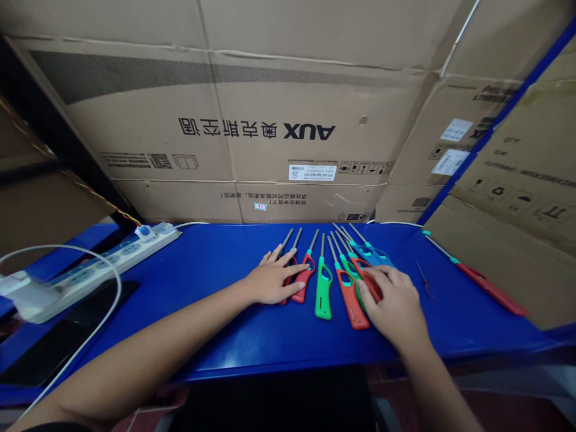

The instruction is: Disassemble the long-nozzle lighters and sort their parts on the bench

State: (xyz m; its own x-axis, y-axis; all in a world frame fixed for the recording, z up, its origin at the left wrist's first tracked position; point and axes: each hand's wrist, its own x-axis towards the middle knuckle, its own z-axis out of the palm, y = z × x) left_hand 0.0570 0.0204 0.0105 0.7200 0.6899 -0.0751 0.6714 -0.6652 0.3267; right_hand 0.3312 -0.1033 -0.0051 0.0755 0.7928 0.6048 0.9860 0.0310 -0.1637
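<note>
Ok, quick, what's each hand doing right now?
Left hand: open, fingers spread over red lighters.
Right hand: fingers curved over an orange-red lighter; can't tell if it's gripping.

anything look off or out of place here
Two things: one long red lighter lies alone by the right edge of the blue table, apart from the other lighters, and the printing on the cardboard back panel is upside down. No spill shows.

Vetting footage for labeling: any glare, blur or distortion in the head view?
Head view: soft glare on the blue table near its front edge; white adapter at left blurred; frame edges look stretched; middle green lighter and AUX lettering fairly crisp.
</note>
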